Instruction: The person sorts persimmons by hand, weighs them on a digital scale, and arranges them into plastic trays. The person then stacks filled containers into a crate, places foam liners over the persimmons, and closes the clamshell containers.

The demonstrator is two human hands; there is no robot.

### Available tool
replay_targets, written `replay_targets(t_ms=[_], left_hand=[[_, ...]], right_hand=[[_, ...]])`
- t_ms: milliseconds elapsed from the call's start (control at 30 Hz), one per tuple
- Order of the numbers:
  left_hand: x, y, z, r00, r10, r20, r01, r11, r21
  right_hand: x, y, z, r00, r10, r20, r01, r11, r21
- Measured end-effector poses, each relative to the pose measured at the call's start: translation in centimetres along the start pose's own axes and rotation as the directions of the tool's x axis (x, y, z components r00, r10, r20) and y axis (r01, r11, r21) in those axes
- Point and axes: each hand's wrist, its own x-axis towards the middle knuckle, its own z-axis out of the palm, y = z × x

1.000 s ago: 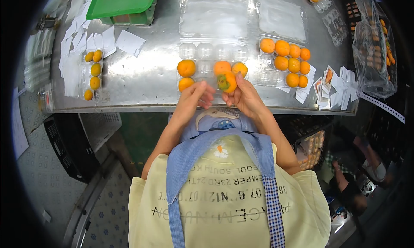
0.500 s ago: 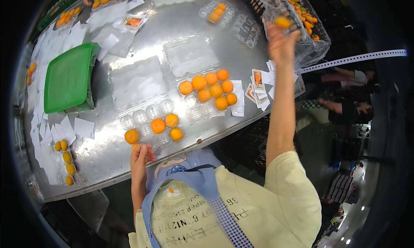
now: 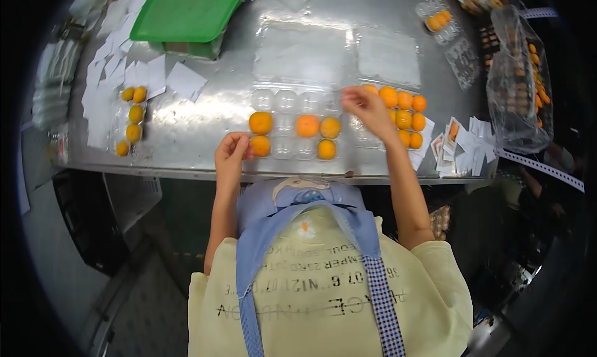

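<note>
A clear plastic clamshell tray (image 3: pixel 285 122) lies in front of me with several oranges in some of its hollows. My left hand (image 3: pixel 232 152) is at its near left corner, thumb and fingers closed at the side of an orange (image 3: pixel 261 146). To the right, my right hand (image 3: pixel 367 108) hovers between this tray and a second clamshell (image 3: pixel 367 137), which holds more oranges (image 3: pixel 403 119). Its fingers are curled, and anything inside them is hidden. The raised clear lids (image 3: pixel 301 52) of both trays lie toward the back.
A green-lidded bin (image 3: pixel 186 12) stands at the back left. White paper slips (image 3: pixel 185 82) and printed cards (image 3: pixel 453 133) are scattered about. At the right is a plastic-lined crate of oranges (image 3: pixel 513 86). Another part-filled tray (image 3: pixel 127 124) lies left, and the metal table edge (image 3: pixel 186 173) runs before me.
My right hand has come back from the crate to the gap between the two trays. My left hand stays by the same orange. The view has turned, shifting the table in the picture.
</note>
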Motion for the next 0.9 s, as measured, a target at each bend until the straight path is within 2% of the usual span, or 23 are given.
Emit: replay_targets(t_ms=[133, 233, 333, 433, 500, 600, 767, 833, 900], left_hand=[[0.1, 0.3, -1.3, 0.997, -0.014, -0.081, 0.014, 1.0, 0.005], [0.1, 0.3, -1.5, 0.996, -0.02, -0.087, 0.021, 1.0, 0.007], [0.5, -0.7, -1.5, 0.996, 0.081, -0.042, -0.075, 0.989, 0.126], [0.1, -1.2, -1.1, 0.987, 0.161, -0.006, -0.144, 0.896, 0.42], [-0.4, -0.9, -0.5, 0.982, 0.185, 0.031, -0.16, 0.746, 0.646], [-0.7, -1.7, -0.1, 0.923, 0.358, 0.142, -0.313, 0.483, 0.818], [-0.5, -1.2, 0.3, 0.897, 0.395, 0.2, -0.368, 0.414, 0.833], [-0.5, -1.1, 0.4, 0.869, 0.429, 0.246, -0.415, 0.364, 0.834], [-0.5, -1.3, 0.2, 0.854, 0.444, 0.271, -0.456, 0.389, 0.8]], right_hand=[[0.7, -5.9, 8.1, 0.97, 0.003, 0.243, 0.043, 0.982, -0.185], [1.6, -6.2, 12.6, 0.907, -0.377, 0.187, 0.421, 0.826, -0.375], [2.5, -5.9, 15.1, 0.903, -0.365, 0.225, 0.428, 0.747, -0.508], [3.2, -5.4, 15.3, 0.912, -0.319, 0.26, 0.411, 0.729, -0.547], [3.4, -5.4, 14.9, 0.913, -0.336, 0.23, 0.407, 0.76, -0.507], [2.9, -5.4, 14.3, 0.935, -0.326, 0.138, 0.354, 0.854, -0.381], [1.0, -6.0, 12.5, 0.994, -0.11, -0.006, 0.11, 0.992, -0.056], [-0.1, -6.2, 11.7, 0.999, -0.008, -0.038, 0.012, 0.994, 0.111], [-1.1, -5.9, 10.7, 0.993, 0.117, 0.023, -0.118, 0.935, 0.334]])
